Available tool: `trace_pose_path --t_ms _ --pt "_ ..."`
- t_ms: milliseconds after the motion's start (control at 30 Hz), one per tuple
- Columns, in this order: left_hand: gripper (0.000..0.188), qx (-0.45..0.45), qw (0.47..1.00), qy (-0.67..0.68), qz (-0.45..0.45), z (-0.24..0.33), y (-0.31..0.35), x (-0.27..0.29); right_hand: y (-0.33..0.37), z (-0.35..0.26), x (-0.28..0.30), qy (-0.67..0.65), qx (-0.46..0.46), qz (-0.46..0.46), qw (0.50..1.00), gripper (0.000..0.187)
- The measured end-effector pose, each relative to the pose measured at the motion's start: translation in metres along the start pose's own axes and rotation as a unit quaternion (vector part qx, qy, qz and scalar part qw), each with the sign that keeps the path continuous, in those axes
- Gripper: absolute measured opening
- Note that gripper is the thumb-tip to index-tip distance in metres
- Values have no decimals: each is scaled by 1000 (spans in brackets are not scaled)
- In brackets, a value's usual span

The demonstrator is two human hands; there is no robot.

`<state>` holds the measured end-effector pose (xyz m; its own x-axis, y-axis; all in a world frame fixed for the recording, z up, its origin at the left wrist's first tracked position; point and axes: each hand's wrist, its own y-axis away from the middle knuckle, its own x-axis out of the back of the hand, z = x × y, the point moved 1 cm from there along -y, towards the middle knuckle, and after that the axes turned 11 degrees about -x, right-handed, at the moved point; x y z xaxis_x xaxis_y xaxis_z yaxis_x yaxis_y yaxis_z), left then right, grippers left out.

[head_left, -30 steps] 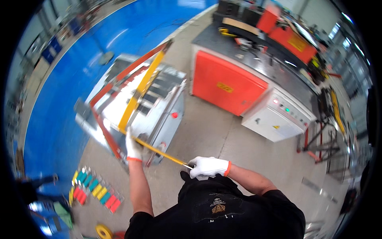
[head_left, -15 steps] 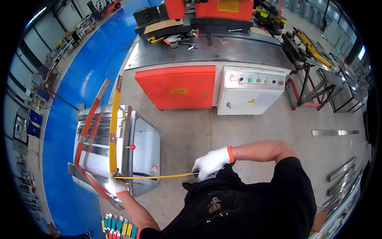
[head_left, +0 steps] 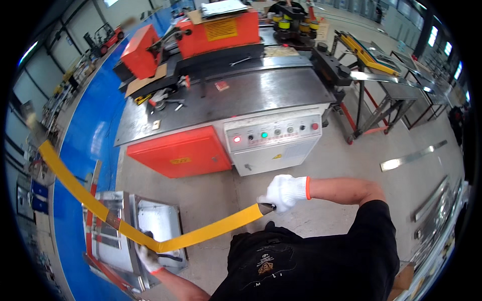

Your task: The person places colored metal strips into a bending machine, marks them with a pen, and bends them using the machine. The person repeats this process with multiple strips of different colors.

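Observation:
A long flat metal bar (head_left: 211, 230) covered in yellow, with bare grey stretches, is held in front of me and bends near its middle. My right hand (head_left: 285, 193), in a white glove with an orange cuff, is closed around the bare end on the right. My left hand (head_left: 148, 258), gloved the same way, is closed on the bar at the bend. From there the other arm of the bar rises to the upper left. Below it stands a metal box-like cart (head_left: 161, 216), and a similar red bar (head_left: 89, 228) rests on its left side.
Ahead stands a machine with a dark steel worktop (head_left: 261, 90), a red cabinet door (head_left: 175, 153) and a white control box (head_left: 273, 145). Loose tools, a wrench (head_left: 240, 61) among them, lie on top. Metal strips (head_left: 414, 155) lie on the floor at right.
The yellow bar has come up off the cart and turned, so its broad face now shows. My right hand has moved slightly right with its end. The view has shifted towards the machine.

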<state>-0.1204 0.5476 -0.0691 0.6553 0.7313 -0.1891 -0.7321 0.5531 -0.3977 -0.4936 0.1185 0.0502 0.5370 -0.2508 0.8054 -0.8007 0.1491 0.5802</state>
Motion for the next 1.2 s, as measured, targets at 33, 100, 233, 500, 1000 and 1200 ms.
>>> trace_pose_path --t_ms 33,100,233,500,1000,1200 --pt "68 -35 998 -19 49 -7 -38 -2 2 20 -10 -10 -21 27 999 38" --pt "51 -38 994 13 100 1 -124 -74 -1 69 -46 -31 -74 74 994 37" --pt "39 -114 990 77 -4 6 -207 -146 -12 144 -71 -20 -138 246 959 27" --pt "52 -134 984 55 108 -41 -360 -289 -70 280 24 38 -310 346 885 15" --pt "35 -105 983 148 -1 -237 -561 -432 -210 478 56 -220 -383 212 872 58" --pt "28 -97 987 125 40 -232 -562 -447 -230 473 74 -284 -386 178 859 58"
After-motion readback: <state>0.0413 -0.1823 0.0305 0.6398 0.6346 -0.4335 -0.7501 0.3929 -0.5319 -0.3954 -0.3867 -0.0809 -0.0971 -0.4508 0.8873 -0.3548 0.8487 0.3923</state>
